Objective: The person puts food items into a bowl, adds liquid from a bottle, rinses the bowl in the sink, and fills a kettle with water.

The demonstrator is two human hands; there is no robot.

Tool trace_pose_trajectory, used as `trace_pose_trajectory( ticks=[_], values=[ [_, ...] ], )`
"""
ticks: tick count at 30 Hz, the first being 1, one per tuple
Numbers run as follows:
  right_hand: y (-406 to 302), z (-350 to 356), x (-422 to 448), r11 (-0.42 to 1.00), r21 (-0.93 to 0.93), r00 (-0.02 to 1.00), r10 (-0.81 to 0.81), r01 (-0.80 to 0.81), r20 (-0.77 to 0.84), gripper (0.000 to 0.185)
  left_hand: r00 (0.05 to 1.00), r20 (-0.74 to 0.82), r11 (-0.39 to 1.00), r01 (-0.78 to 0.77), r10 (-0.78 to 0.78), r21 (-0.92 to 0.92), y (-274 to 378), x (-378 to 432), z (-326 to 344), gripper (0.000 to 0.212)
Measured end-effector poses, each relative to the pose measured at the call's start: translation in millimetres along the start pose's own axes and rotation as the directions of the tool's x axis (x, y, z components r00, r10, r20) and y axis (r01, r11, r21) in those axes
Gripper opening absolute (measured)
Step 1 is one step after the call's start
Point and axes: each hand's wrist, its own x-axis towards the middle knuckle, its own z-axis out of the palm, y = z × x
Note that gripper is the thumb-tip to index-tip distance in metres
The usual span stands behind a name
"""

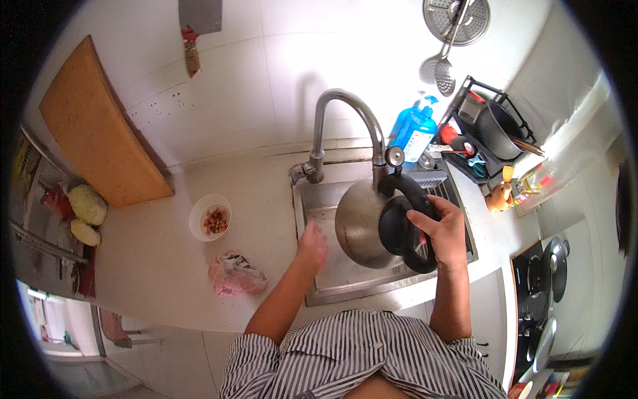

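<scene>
A stainless steel kettle (pixel 354 224) is tilted over the sink (pixel 334 292), its black base part facing right. My right hand (pixel 443 229) grips the kettle's black handle (pixel 416 192). The end of the chrome gooseneck faucet (pixel 344 95) comes down at the kettle's upper edge; whether water runs cannot be made out. On the kettle's left, my left hand (pixel 314 247) hovers above the sink, apart from the kettle and slightly blurred, with nothing seen in it. A lidlike disc with a steel knob (pixel 395 156) shows beside the faucet's end.
Left of the sink stand a white bowl (pixel 197 219) of small brown pieces and a crumpled pink plastic bag (pixel 234 279). A wooden cutting board (pixel 99 129) leans on the wall. Blue pump bottles (pixel 416 132) and a black rack (pixel 471 167) line the back right. A stove (pixel 531 309) is at right.
</scene>
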Motion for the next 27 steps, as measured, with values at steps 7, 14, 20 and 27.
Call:
trace_pose_trajectory(
  ticks=[7, 14, 20, 27],
  values=[
    [2.0, -0.4, -0.4, 1.0, 0.023, 1.0, -0.013, 0.013, 0.014, 0.019, 0.789, 0.001, 0.735, -0.572, 0.614, 0.364, 70.9, 80.0, -4.3, 0.045],
    [1.4, 1.2, 0.0, 0.999, 0.054, 0.999, -0.005, 0.004, 0.036, 0.021, 0.693, 0.133, 0.624, -0.703, 0.708, 0.34, 92.8, 105.2, -5.0, 0.024],
    [0.9, -1.1, -0.3, 0.999, 0.043, 1.0, 0.008, -0.009, 0.028, 0.02, 0.761, 0.17, 0.658, -0.633, 0.626, 0.409, 97.0, 73.3, 10.9, 0.027],
    [3.6, -2.9, -0.1, 0.999, 0.046, 0.999, 0.0, -0.001, 0.038, 0.018, 0.774, 0.18, 0.684, -0.624, 0.607, 0.379, 98.1, 71.0, 13.9, 0.022]
  ],
)
